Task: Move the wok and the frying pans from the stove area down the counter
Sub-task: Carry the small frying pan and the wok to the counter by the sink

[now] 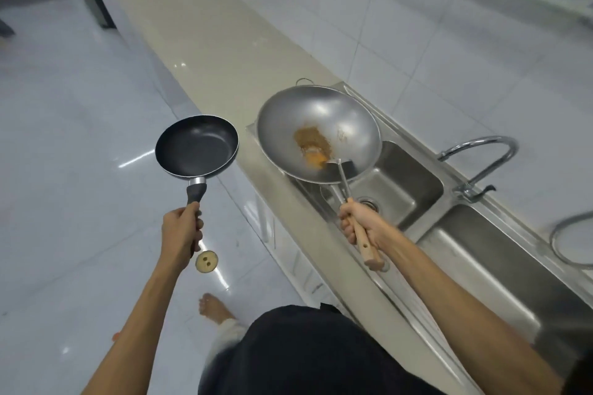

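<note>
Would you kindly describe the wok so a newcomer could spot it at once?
Find the steel sink set in the long counter. Over its near end, the right hand holds the wok. Unlike the black frying pan, it is silver, with brown residue.

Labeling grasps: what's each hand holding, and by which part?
Left hand: black frying pan, grip on its black handle. Right hand: wok, grip on its wooden handle, with a spatula's shaft.

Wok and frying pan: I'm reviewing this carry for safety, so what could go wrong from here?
1. The spatula lies loose in the wok and could slide out over the sink.
2. The frying pan, in the left hand, hangs over the floor, past the counter; a slip drops it near the bare foot.
</note>
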The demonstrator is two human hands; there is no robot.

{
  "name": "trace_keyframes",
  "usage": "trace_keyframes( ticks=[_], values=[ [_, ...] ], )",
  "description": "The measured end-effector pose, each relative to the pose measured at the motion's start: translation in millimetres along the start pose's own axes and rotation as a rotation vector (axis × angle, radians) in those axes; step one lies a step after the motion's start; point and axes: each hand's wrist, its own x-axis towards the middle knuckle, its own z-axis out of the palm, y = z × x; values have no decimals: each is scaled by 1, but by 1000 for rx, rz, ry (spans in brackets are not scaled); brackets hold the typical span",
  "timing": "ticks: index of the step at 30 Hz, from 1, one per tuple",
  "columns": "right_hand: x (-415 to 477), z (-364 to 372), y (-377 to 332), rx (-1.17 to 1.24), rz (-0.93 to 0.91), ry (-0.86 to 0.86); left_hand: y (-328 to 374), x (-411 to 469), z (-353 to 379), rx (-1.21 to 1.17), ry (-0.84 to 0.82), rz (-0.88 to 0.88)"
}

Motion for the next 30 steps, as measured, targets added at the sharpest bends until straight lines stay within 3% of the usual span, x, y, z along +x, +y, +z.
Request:
trace_keyframes(
  ticks=[16,30],
  values=[
    [108,167,-132,375,-27,181,153,316,-45,290,-304,110],
    [170,195,-183,541,-29,391,223,478,37,340,-580,78]
  ],
)
